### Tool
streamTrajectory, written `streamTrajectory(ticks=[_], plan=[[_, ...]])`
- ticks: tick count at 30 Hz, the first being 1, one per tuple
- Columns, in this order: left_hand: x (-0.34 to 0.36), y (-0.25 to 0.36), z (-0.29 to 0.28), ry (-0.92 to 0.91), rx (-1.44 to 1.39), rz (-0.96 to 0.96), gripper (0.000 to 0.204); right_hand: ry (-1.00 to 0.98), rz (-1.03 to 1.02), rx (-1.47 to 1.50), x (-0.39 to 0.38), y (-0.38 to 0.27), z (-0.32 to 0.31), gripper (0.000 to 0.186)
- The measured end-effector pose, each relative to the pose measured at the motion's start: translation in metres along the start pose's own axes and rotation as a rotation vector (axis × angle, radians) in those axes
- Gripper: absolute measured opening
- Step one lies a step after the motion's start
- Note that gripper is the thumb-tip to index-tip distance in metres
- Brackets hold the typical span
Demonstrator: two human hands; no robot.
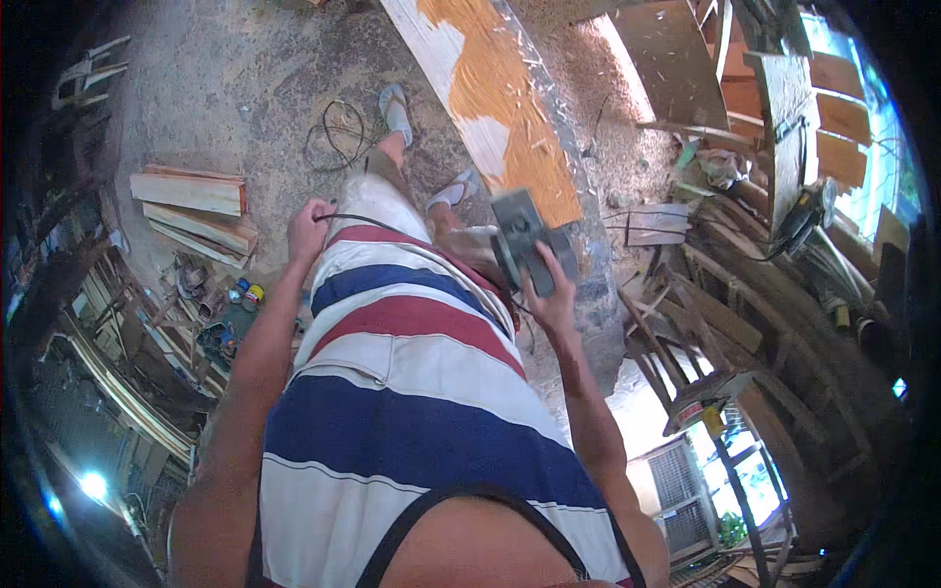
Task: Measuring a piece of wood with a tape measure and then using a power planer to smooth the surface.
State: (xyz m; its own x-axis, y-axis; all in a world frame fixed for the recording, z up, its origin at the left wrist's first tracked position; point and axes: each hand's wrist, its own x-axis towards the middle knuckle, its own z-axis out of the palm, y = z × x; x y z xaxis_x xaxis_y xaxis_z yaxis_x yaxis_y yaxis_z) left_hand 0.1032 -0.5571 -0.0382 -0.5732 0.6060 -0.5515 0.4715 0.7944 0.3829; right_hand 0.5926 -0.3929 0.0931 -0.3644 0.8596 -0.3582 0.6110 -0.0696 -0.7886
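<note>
My right hand (551,294) is closed round the grip of a dark grey-green electric planer (518,218), which sits at the near end of a long wooden board (534,122). Orange-brown and pale patches mark the board's face, and curled shavings lie along it. Off to the left, my left hand (308,231) pinches a black power cord (392,225). From there the cord runs across in front of my striped shirt toward the planer. The planer's underside is hidden.
Wood offcuts (191,201) lie on the dusty floor at left, near small paint cans (247,292). A loop of cable (335,135) rests by my feet. Shavings (637,147) cover the ground right of the board. Stacked planks and wooden frames (745,304) crowd the right side.
</note>
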Motion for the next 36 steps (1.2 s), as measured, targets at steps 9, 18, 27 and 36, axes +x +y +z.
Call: streamTrajectory(ticks=[9,18,27,36], plan=[[0.020,0.010,-0.002,0.088,0.101,-0.012,0.046,0.067,-0.055,0.029,0.025,-0.005,0.017,0.064],[0.024,-0.050,0.036,0.033,0.118,-0.020,0.051,0.027,-0.043,0.046,0.173,-0.103,0.061,0.061],[0.051,-0.079,0.039,0.035,-0.006,-0.046,0.043,0.061,-0.138,0.026,0.317,-0.195,0.113,0.054],[0.086,-0.043,-0.005,0.196,-0.351,-0.223,0.066,0.081,-0.185,0.000,0.490,-0.287,0.186,0.053]])
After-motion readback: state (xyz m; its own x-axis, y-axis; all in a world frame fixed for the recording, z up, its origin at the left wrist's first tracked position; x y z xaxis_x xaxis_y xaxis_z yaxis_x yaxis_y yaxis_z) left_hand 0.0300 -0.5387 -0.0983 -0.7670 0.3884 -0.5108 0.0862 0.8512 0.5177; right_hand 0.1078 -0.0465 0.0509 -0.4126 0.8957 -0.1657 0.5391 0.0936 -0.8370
